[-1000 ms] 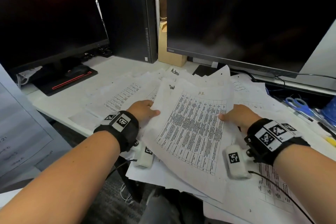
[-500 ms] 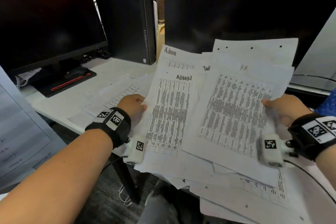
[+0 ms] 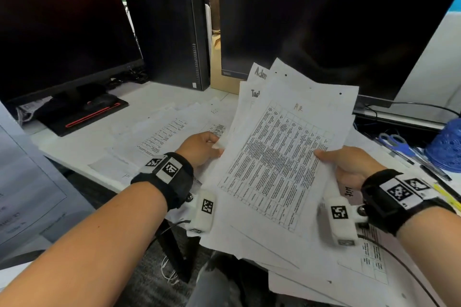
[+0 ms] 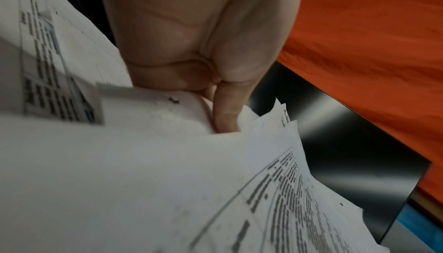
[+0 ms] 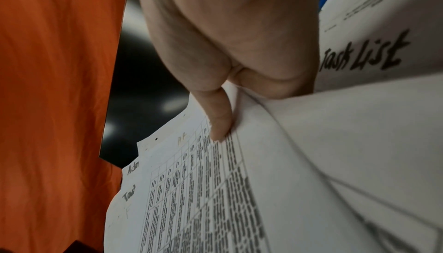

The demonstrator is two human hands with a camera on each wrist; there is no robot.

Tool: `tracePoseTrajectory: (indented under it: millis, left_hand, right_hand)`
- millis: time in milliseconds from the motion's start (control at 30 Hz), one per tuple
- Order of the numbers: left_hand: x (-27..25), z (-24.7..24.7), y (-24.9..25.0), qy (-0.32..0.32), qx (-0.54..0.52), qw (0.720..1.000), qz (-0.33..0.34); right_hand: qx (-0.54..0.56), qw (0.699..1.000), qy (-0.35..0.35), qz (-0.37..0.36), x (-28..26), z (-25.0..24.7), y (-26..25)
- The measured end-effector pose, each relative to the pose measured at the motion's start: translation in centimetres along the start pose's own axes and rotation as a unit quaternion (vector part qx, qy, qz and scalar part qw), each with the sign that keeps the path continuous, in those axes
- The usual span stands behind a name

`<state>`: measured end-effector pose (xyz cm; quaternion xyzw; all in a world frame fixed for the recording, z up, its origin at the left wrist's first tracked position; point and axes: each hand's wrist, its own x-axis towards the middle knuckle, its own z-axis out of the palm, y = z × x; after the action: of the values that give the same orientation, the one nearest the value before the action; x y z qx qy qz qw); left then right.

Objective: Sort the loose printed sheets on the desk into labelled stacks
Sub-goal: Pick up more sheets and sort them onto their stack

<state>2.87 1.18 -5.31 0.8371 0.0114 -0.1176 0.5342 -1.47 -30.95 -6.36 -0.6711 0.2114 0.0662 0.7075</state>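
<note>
- Held a fanned bundle of sheets (image 3: pixel 279 157) off the counter (image 3: pixel 159 99), between both hands and tilted up toward the face.
- Left hand (image 3: pixel 199 148) gripped the bundle's left edge, thumb on top; in the left wrist view fingers (image 4: pixel 227 105) curled in among the layers.
- Right hand (image 3: pixel 349 164) pinched the right edge, thumb (image 5: pixel 215 113) pressed on the printed table of the top sheet.
- Compared with a second ago: bundle raised from the pile into the air; compared with half a second ago: fan drawn tighter, the "ADMIN" page now covered by the top sheet.
- Read faint "AR" on the top sheet, "Adm" and "Tas" on corners peeking out beyond the left fingers.
- More sheets (image 3: pixel 162 137) lay spread on the counter beyond the left fingers; one marked "Task List" (image 5: pixel 362 54) lay under the right hand.
- Judged: labels mixed inside one bundle, so sorting barely begun; next, probably peel off the top sheet and lay it with its kind.
</note>
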Motion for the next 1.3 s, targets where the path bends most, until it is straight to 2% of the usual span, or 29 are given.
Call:
tracePoseTrajectory:
  millis: [67,133,267,400,467,600,700,767,833,933,1000,1067,1167,1233,1300]
  left_hand:
    - [-0.3,-0.1,0.0,-0.002,-0.005,1.0,0.006]
    - [-0.5,-0.5,0.0,-0.002,-0.025,1.0,0.008]
    - [-0.4,-2.6,0.2,0.076,0.014,0.997,0.014]
    - [0.3,-4.9,0.4,0.101,0.074,0.992,0.012]
    - [0.2,-5.4,0.9,0.092,0.106,0.99,0.024]
    - [0.2,-4.7,2.6,0.035,0.122,0.988,0.083]
    - [0.1,-3.7,4.1,0.0,0.093,0.989,0.114]
    - [-0.2,-3.2,5.2,-0.003,0.066,0.989,0.132]
    - [-0.4,-2.9,6.0,-0.014,0.062,0.986,0.151]
    - [-0.4,-2.7,6.6,0.006,0.047,0.988,0.148]
    - [-0.3,-2.9,6.2,0.042,-0.059,0.992,0.104]
    - [-0.1,-3.1,5.2,0.058,-0.166,0.982,0.064]
    - [-0.8,-1.7,3.8,0.01,-0.185,0.981,0.052]
    - [-1.3,0.2,3.6,-0.037,-0.166,0.984,0.053]
    - [-1.9,2.3,4.8,-0.029,-0.158,0.984,0.072]
  right_hand:
    - [-0.029,0.999,-0.017,-0.009,-0.2,0.5,0.2]
    - [-0.077,0.996,0.016,-0.033,0.2,0.0,0.2]
    - [-0.108,0.988,0.084,-0.068,0.5,-3.0,-1.5]
    - [-0.137,0.983,0.082,-0.092,-0.4,-5.9,-4.2]
    - [-0.188,0.975,0.062,-0.099,-1.0,-5.9,-5.3]
    - [-0.316,0.939,0.041,-0.131,-2.0,-3.8,-6.6]
    - [-0.365,0.92,-0.019,-0.141,-2.9,-1.2,-7.0]
    - [-0.408,0.9,-0.032,-0.147,-3.1,0.1,-7.2]
    - [-0.426,0.894,-0.033,-0.137,-3.0,1.0,-7.3]
    - [-0.417,0.899,-0.012,-0.134,-2.8,1.2,-7.2]
    - [-0.388,0.91,0.028,-0.143,-2.5,0.8,-7.3]
    - [-0.354,0.919,0.074,-0.155,-2.4,0.3,-7.7]
    - [-0.279,0.937,0.116,-0.176,-2.5,-0.2,-8.5]
    - [-0.228,0.946,0.12,-0.199,-3.2,-0.1,-9.1]
    - [-0.178,0.953,0.101,-0.226,-4.0,0.3,-9.4]
